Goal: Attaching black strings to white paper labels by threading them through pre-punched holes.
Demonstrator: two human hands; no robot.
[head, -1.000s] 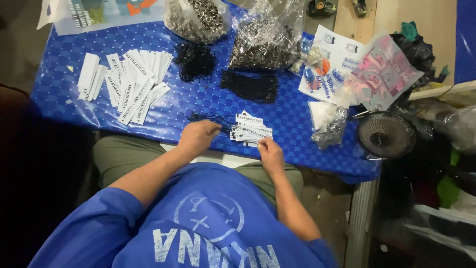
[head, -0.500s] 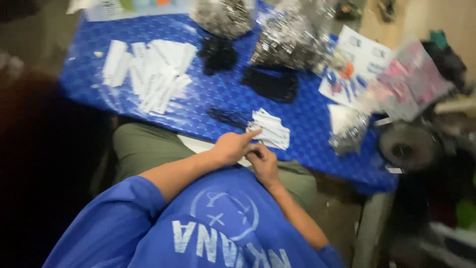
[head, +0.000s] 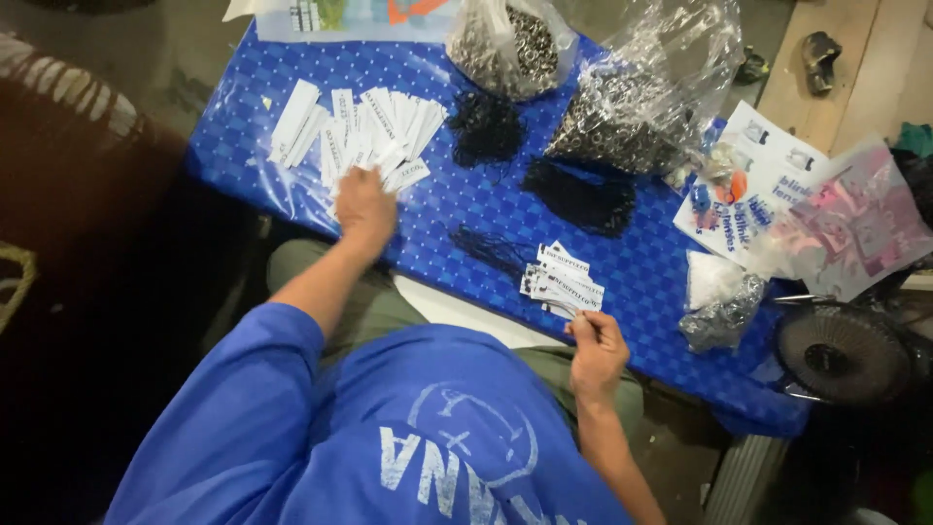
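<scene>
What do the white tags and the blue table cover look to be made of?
The tags look like thin matte card or paper: flat, stiff strips. The table cover looks like glossy plastic sheet: it shines and wrinkles at the edges.

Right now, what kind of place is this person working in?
Probably a small home or informal workshop for assembling tags. A table under a blue checked cover holds spread white paper tags, clear bags of small metal rings and bundles of black string. The left hand rests on the tags.
</scene>
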